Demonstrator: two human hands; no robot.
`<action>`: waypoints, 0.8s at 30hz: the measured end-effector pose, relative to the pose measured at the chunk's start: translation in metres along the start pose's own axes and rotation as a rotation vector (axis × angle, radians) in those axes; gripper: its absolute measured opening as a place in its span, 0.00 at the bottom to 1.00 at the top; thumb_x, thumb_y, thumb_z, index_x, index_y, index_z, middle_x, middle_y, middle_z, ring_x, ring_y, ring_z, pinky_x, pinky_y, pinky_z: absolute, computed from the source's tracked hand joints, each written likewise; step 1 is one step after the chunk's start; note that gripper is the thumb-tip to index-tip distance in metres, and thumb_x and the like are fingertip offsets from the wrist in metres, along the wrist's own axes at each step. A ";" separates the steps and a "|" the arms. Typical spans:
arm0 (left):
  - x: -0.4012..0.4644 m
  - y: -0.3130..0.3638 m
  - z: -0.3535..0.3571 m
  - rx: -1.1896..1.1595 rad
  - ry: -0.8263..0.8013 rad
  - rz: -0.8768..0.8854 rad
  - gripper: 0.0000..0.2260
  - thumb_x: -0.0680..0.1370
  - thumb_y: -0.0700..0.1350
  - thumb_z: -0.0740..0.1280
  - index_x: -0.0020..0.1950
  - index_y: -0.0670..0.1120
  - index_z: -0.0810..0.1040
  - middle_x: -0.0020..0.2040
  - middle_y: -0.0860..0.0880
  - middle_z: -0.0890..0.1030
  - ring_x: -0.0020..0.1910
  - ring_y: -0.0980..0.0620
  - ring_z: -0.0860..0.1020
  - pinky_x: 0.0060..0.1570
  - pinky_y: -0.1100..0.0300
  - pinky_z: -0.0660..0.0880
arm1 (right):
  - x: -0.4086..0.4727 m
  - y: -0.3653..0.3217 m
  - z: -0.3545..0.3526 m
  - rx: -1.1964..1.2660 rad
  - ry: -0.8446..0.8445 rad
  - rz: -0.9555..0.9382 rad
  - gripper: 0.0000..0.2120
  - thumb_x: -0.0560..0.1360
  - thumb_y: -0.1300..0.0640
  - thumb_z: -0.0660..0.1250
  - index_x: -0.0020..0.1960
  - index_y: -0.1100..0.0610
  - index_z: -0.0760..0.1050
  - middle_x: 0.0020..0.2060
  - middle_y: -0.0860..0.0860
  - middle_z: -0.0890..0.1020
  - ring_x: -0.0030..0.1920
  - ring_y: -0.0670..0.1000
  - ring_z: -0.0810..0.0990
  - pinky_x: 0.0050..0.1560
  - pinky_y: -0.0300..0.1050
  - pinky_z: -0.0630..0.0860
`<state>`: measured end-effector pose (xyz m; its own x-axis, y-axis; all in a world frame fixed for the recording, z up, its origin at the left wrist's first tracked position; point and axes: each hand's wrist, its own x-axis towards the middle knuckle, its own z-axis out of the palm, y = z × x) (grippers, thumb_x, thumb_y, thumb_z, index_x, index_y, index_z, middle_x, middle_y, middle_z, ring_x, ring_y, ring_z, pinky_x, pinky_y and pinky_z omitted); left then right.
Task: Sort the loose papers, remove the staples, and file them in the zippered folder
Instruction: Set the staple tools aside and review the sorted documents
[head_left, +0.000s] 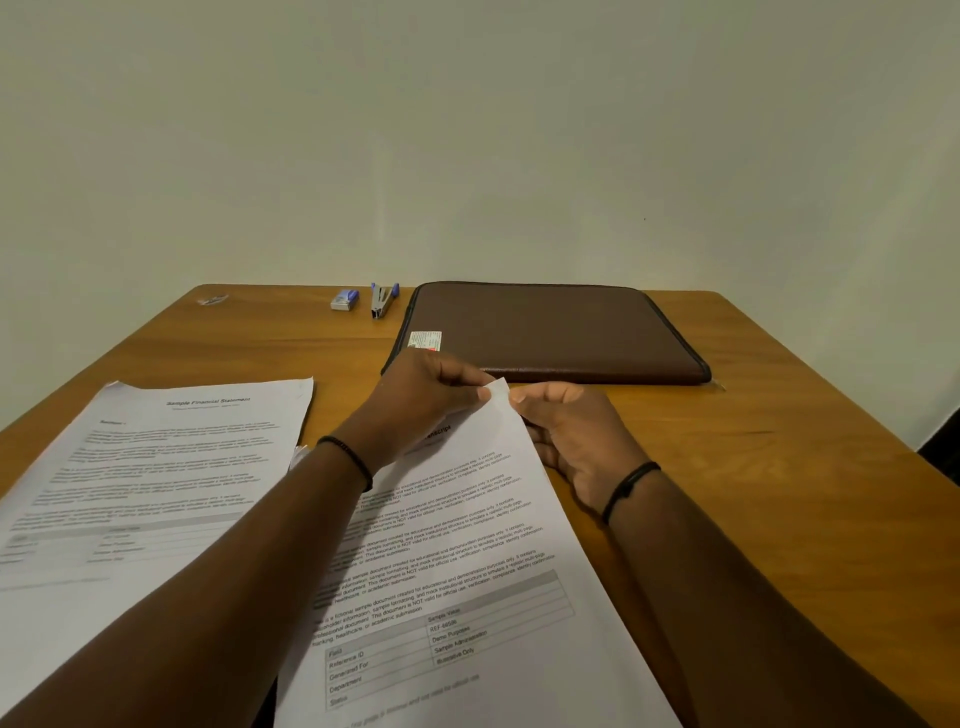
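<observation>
folder (550, 332): dark brown, black edging, white-and-red label at its near left corner | table (779, 467): orange-brown wood grain | papers (467, 571) near side of folder: white, black print, grey table bands | stapler (383, 300) left of folder: silver, blue, I think | my wristbands (347, 460): black

The left sheet (156, 457) on the counter is headed "Sample Financial Statement", while the nearer sheet (452, 571) has a table reading "Field", "Reference ID", "Generated For", "Department", "Status", "Sample Value", "Demo Purposes" and "Illustrative Only".
</observation>
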<state>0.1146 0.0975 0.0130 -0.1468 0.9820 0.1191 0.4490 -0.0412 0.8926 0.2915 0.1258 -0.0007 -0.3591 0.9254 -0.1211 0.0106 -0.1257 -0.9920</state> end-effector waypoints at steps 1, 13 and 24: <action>0.000 0.000 0.001 0.000 0.000 -0.004 0.06 0.77 0.39 0.71 0.50 0.47 0.86 0.39 0.60 0.84 0.36 0.63 0.83 0.34 0.75 0.73 | 0.000 0.000 0.001 -0.011 0.005 -0.012 0.08 0.80 0.56 0.67 0.54 0.58 0.81 0.45 0.52 0.87 0.44 0.54 0.87 0.47 0.49 0.84; 0.003 0.004 0.001 0.094 -0.021 -0.109 0.08 0.77 0.44 0.73 0.44 0.40 0.86 0.41 0.46 0.86 0.33 0.57 0.80 0.32 0.68 0.73 | 0.005 0.008 0.008 -0.230 0.110 -0.143 0.08 0.78 0.54 0.69 0.47 0.59 0.82 0.42 0.52 0.86 0.43 0.54 0.85 0.40 0.43 0.80; 0.001 0.009 -0.004 0.162 -0.020 -0.099 0.10 0.75 0.46 0.74 0.43 0.39 0.85 0.42 0.44 0.86 0.36 0.55 0.80 0.39 0.63 0.76 | -0.003 -0.001 0.004 -0.291 -0.045 -0.098 0.08 0.78 0.55 0.70 0.49 0.59 0.82 0.43 0.51 0.87 0.41 0.52 0.86 0.39 0.42 0.80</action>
<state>0.1145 0.0969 0.0226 -0.1801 0.9834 0.0238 0.5698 0.0846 0.8174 0.2890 0.1217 0.0007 -0.4122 0.9106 -0.0295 0.2381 0.0764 -0.9682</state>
